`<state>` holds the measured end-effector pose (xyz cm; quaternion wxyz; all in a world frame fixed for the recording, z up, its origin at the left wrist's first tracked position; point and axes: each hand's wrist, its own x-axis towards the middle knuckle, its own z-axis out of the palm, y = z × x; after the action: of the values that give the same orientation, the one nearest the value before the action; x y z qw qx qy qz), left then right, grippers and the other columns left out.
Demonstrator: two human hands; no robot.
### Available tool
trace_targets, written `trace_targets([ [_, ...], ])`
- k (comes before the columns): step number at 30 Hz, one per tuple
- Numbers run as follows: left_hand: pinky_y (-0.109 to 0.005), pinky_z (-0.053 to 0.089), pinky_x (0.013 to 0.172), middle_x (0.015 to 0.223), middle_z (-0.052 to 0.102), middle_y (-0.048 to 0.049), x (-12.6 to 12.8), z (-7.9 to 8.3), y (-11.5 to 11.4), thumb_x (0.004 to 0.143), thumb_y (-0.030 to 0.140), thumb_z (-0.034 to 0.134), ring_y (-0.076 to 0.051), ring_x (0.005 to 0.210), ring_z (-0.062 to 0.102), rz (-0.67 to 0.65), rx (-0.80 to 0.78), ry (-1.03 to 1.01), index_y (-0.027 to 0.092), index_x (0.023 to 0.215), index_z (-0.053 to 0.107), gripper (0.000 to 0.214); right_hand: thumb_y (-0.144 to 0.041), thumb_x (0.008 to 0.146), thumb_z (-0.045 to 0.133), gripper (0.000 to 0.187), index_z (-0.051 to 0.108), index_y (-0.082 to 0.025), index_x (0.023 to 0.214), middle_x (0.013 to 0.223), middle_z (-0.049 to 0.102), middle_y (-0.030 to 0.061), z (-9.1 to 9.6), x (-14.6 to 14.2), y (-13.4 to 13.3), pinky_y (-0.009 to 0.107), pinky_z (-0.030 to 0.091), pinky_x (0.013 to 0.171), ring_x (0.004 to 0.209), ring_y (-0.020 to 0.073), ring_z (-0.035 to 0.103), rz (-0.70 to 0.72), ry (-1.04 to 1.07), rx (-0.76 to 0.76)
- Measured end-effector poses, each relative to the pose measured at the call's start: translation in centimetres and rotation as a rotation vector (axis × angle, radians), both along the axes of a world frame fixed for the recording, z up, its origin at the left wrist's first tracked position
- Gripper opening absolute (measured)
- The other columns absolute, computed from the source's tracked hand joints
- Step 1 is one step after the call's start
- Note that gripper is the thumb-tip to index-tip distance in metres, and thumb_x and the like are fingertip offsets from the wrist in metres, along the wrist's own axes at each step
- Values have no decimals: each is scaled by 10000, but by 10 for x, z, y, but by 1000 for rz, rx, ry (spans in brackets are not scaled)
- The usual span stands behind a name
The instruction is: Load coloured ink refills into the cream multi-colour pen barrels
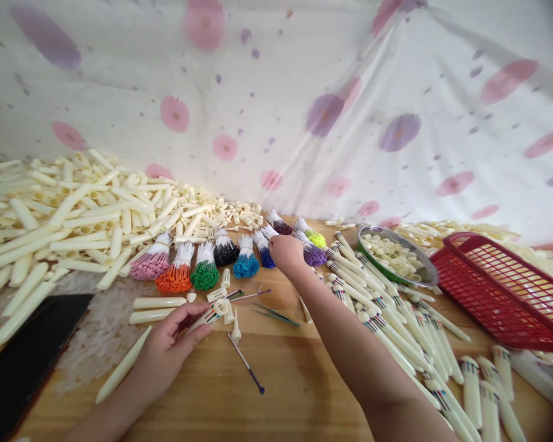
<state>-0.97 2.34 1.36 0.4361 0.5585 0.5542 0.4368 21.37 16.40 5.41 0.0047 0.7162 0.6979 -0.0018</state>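
My left hand [168,350] rests on the wooden table and pinches a cream pen barrel [207,317] with coloured refills in its end. My right hand [286,253] reaches forward with closed fingers into a row of bundled refills, beside the blue bundle [246,263] and the purple bundle [311,253]; what it grips is hidden. Pink [150,264], orange [175,277], green [205,274] and black [225,250] bundles lie to the left. A loose purple-tipped refill [246,363] lies between my hands.
A big heap of cream barrels [64,215] fills the left. Assembled pens [396,319] lie in rows at right, by a metal bowl of small cream parts [396,255] and a red basket [507,288]. A black tablet [23,362] sits bottom left. A flowered cloth hangs behind.
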Motion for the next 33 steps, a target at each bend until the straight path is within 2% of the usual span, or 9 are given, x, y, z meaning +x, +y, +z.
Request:
trace_targets([
  [5,-294,520,791,895,725,-34,-3,-3,1,682,313,643,-208,851,664,-20,3,33,207,864,661,211,-176,867,410,263,665,-137,920,933,683,146,3,-2,-8,284,436,702,872,229,642,-30,22,19],
  [10,-304,517,803,899,726,-32,-3,-3,1,685,319,649,-213,862,662,-20,11,22,205,859,664,209,-305,832,506,200,645,-187,914,911,689,101,6,7,-17,312,444,705,861,247,638,-56,116,16],
  [14,-317,515,822,927,728,-31,-2,-4,1,692,323,653,-219,893,660,-20,-7,7,213,873,662,212,-286,803,543,157,625,-163,859,889,686,126,4,14,-24,342,447,729,877,264,630,-74,234,-6],
  [16,-324,514,828,934,728,-35,-2,-4,1,689,324,658,-222,898,660,-13,-5,6,212,880,661,221,-257,815,521,134,605,-152,814,822,693,120,2,17,-26,330,459,709,812,242,647,-69,331,-37],
  [19,-326,520,816,910,730,-38,-1,-3,1,672,324,665,-224,882,663,-3,2,4,206,856,659,219,-238,837,486,126,557,-162,765,673,693,53,-5,21,-29,251,481,578,594,160,647,-55,528,-130],
  [22,-324,520,814,889,732,-34,0,-3,2,658,320,671,-223,873,666,-4,4,-9,207,835,656,211,-226,854,460,136,505,-168,741,645,696,31,-13,25,-31,201,470,470,479,111,613,-67,706,-193],
  [25,-320,521,812,892,732,-34,0,-3,2,659,318,673,-219,868,666,-4,-1,-17,206,842,654,216,-220,850,457,157,463,-178,698,628,692,31,-19,27,-35,199,455,420,425,103,584,-85,811,-192],
  [28,-308,526,795,890,733,-39,0,-2,2,664,345,676,-215,855,669,0,-22,-20,200,855,657,241,-214,847,449,173,434,-190,676,619,687,28,-23,28,-41,203,465,435,466,117,610,-81,883,-173],
  [33,-323,540,763,853,744,-65,3,2,2,640,476,678,-240,823,681,20,-80,-25,177,905,664,399,-200,840,441,184,425,-193,657,760,704,40,-27,31,-50,213,491,556,658,131,660,-38,940,-135],
])
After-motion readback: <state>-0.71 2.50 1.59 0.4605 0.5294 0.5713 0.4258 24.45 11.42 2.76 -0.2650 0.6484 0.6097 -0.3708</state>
